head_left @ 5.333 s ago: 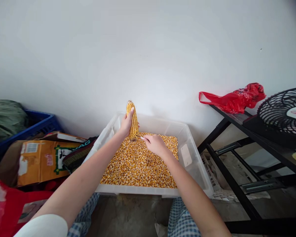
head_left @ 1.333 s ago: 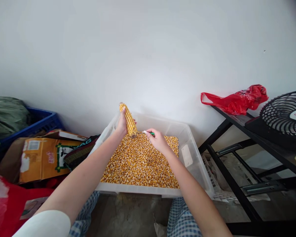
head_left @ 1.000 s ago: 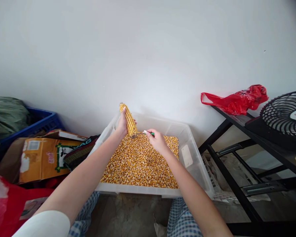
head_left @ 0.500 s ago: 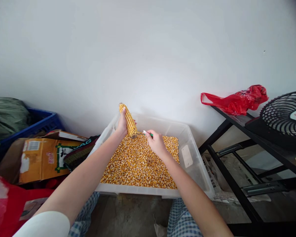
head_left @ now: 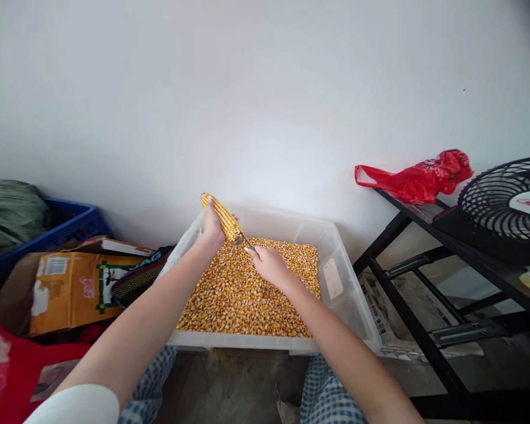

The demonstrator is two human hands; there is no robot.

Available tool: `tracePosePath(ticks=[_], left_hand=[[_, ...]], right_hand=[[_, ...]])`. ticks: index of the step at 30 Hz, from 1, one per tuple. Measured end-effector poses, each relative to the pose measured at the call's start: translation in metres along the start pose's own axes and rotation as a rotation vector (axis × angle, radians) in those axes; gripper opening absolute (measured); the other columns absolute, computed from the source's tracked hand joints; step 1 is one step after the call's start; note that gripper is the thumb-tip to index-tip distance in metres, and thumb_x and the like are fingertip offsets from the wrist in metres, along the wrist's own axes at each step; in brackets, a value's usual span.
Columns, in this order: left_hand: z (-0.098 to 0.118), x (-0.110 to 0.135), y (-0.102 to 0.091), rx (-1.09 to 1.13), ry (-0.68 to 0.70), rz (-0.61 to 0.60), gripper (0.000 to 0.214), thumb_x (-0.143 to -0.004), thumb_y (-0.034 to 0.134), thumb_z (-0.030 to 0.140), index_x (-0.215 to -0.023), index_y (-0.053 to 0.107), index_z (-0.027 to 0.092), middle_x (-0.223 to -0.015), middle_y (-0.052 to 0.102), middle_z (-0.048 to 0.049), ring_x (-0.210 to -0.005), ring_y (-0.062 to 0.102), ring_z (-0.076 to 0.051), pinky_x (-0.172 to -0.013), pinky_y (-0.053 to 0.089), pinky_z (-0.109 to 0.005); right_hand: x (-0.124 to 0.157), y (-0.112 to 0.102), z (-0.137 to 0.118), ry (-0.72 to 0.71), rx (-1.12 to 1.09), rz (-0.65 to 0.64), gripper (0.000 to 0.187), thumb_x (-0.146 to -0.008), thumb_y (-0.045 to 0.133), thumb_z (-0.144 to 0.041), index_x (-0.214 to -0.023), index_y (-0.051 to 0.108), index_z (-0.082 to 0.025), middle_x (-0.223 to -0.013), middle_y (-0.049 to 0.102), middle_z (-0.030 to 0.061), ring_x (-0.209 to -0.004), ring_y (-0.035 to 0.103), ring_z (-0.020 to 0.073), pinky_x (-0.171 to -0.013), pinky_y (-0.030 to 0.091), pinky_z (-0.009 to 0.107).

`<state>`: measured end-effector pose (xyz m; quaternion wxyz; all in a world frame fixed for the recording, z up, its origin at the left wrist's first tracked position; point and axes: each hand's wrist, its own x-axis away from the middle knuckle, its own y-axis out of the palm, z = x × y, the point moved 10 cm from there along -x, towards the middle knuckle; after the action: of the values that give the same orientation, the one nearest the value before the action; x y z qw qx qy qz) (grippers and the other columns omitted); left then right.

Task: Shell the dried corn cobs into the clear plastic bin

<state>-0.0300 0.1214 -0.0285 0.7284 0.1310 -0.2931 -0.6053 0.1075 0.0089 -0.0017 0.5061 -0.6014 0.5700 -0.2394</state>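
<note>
My left hand is closed round a dried yellow corn cob, which leans to the upper left over the far left corner of a clear plastic bin. My right hand is closed on a thin green-handled metal tool. Its tip touches the cob's lower end. Loose corn kernels fill the bin below both hands.
Left of the bin lie a printed cardboard box, a blue crate and red bags. On the right a black metal rack carries a red plastic bag and a black fan. A white wall stands behind.
The cob has tilted further to the left and sits lower. My right hand has drawn down and toward me, so the tool now points up at the cob's base.
</note>
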Motion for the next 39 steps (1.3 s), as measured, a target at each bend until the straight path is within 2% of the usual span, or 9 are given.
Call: tracePosePath(ticks=[3,7,14,20,28,36,39], left_hand=[[-0.008,0.003,0.008,0.026,0.003,-0.02,0.056,-0.078,0.032,0.068,-0.096,0.049,0.018,-0.054,0.057,-0.0031,-0.048,0.06,-0.02,-0.046,0.048,-0.03],[-0.017,0.006,0.016,0.006,-0.02,-0.05,0.056,-0.077,0.037,0.068,-0.095,0.05,0.017,-0.053,0.056,-0.003,-0.048,0.059,-0.019,-0.047,0.048,-0.029],[0.002,0.003,0.005,-0.003,0.067,-0.018,0.059,-0.075,0.037,0.071,-0.101,0.047,0.019,-0.054,0.057,-0.0016,-0.047,0.06,-0.019,-0.046,0.047,-0.029],[0.004,0.003,0.004,-0.016,0.086,-0.014,0.059,-0.074,0.038,0.071,-0.101,0.045,0.019,-0.054,0.056,-0.0015,-0.049,0.06,-0.019,-0.049,0.046,-0.029],[0.005,0.001,0.004,-0.024,0.1,-0.016,0.054,-0.077,0.037,0.068,-0.095,0.045,0.018,-0.054,0.055,-0.0026,-0.048,0.058,-0.019,-0.049,0.046,-0.029],[0.005,0.002,0.006,-0.08,0.193,-0.023,0.051,-0.075,0.045,0.064,-0.099,0.045,0.02,-0.056,0.055,0.0003,-0.05,0.059,-0.017,-0.051,0.047,-0.028],[-0.002,0.0,0.004,-0.067,0.145,-0.011,0.053,-0.076,0.043,0.065,-0.1,0.045,0.018,-0.055,0.055,-0.0007,-0.049,0.059,-0.018,-0.051,0.046,-0.029]], right_hand=[[0.0,0.004,-0.003,-0.001,-0.013,-0.02,0.043,-0.093,0.029,-0.042,-0.077,0.061,-0.019,-0.066,0.062,0.0045,-0.057,0.051,0.0133,-0.055,0.026,0.024],[-0.003,-0.005,0.001,-0.004,0.033,-0.03,0.04,-0.093,0.032,-0.041,-0.075,0.061,-0.019,-0.067,0.063,0.0045,-0.058,0.05,0.014,-0.055,0.025,0.025],[-0.004,-0.023,0.008,-0.035,0.064,-0.029,0.034,-0.092,0.035,-0.036,-0.078,0.062,-0.019,-0.072,0.065,0.0059,-0.06,0.052,0.0157,-0.056,0.024,0.026],[-0.003,-0.029,0.002,-0.053,0.071,-0.021,0.035,-0.092,0.035,-0.035,-0.078,0.064,-0.02,-0.068,0.065,0.005,-0.058,0.051,0.0156,-0.055,0.024,0.027],[-0.003,-0.021,0.004,-0.058,0.024,0.016,0.039,-0.093,0.032,-0.037,-0.075,0.062,-0.019,-0.066,0.063,0.0049,-0.057,0.05,0.0148,-0.057,0.025,0.026],[-0.002,0.006,0.017,0.076,-0.215,-0.05,0.033,-0.092,0.036,-0.028,-0.08,0.065,-0.018,-0.074,0.065,0.005,-0.068,0.056,0.0152,-0.062,0.032,0.024],[-0.001,0.01,0.018,0.09,-0.235,-0.051,0.034,-0.092,0.035,-0.03,-0.079,0.064,-0.018,-0.074,0.064,0.0048,-0.068,0.056,0.0146,-0.063,0.033,0.024]])
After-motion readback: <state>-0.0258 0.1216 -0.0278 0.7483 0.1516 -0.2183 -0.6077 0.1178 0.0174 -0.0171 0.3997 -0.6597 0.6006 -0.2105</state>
